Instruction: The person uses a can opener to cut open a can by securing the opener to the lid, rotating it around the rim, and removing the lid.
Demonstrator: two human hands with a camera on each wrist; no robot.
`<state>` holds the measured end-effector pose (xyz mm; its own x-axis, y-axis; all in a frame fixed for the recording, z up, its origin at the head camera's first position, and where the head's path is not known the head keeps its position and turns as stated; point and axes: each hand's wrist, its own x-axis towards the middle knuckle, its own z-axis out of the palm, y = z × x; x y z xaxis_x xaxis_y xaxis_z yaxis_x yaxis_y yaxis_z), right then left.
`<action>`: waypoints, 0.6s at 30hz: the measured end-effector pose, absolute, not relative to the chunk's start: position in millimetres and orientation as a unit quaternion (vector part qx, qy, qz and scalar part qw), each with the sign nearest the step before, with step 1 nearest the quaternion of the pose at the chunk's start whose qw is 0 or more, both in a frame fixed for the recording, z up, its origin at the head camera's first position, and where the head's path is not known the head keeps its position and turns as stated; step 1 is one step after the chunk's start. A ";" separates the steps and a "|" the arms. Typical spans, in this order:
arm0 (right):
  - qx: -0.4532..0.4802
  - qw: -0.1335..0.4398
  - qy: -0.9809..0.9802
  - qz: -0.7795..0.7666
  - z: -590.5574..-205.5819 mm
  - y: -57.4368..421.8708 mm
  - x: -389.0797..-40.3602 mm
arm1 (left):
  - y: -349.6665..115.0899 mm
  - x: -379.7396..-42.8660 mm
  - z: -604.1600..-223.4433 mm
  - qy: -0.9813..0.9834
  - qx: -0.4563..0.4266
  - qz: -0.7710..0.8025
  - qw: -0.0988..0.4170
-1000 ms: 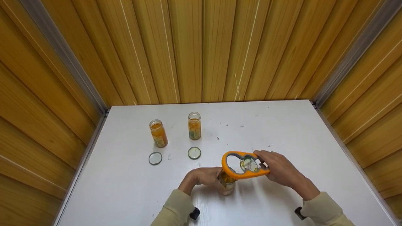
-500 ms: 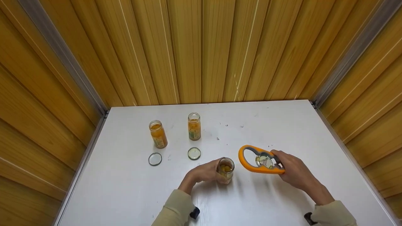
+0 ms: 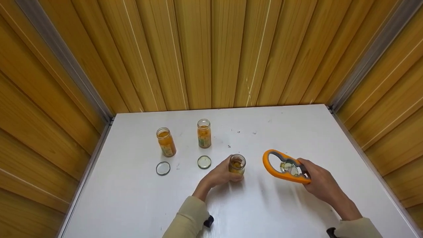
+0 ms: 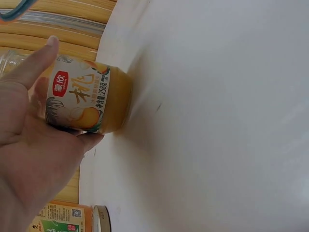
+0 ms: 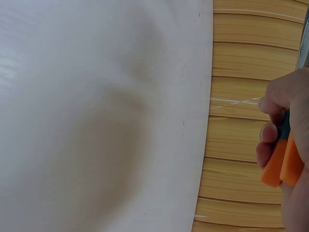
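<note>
My left hand (image 3: 218,175) holds an uncapped glass jar (image 3: 236,169), thumb on one side and fingers round the other. In the left wrist view, the jar's label (image 4: 79,96) carries a picture of peaches, and its base is close to the white table. My right hand (image 3: 322,181) grips the handle end of an orange and grey jar opener (image 3: 281,175) in the air, to the right of the jar. A metal lid (image 3: 289,168) sits within the opener's frame. Most of the opener lies outside the right wrist view; its orange handles (image 5: 285,164) show beneath the fingers.
Two more uncapped jars with orange contents stand behind: the left jar (image 3: 167,145) and the middle jar (image 3: 204,138). A lid (image 3: 163,168) lies in front of the first, another lid (image 3: 204,162) before the second. Wood-patterned walls (image 3: 228,66) enclose the white table (image 3: 132,198).
The opener, with the lid in it, has come off the jar and moved right with my right hand. My left hand has carried the jar a little farther from me.
</note>
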<state>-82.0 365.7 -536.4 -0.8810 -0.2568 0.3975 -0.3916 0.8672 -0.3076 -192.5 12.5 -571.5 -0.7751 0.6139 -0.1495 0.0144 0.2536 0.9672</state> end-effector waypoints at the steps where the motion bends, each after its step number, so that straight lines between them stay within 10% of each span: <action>1: 0.168 0.173 -0.951 0.194 -537.2 366.7 -81.2 | 13.9 -193.8 -571.3 0.751 0.206 0.574 0.255; 18: 0.131 0.154 -0.956 0.213 -546.3 371.5 -72.4 | 47.5 -226.7 -575.0 0.798 0.118 0.572 0.146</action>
<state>-72.4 371.5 -546.3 -0.9180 -0.1849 0.3509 -0.3165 0.8746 -0.3672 -226.7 47.5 -575.0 -0.9295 0.3555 -0.0978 0.0213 0.3168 0.9482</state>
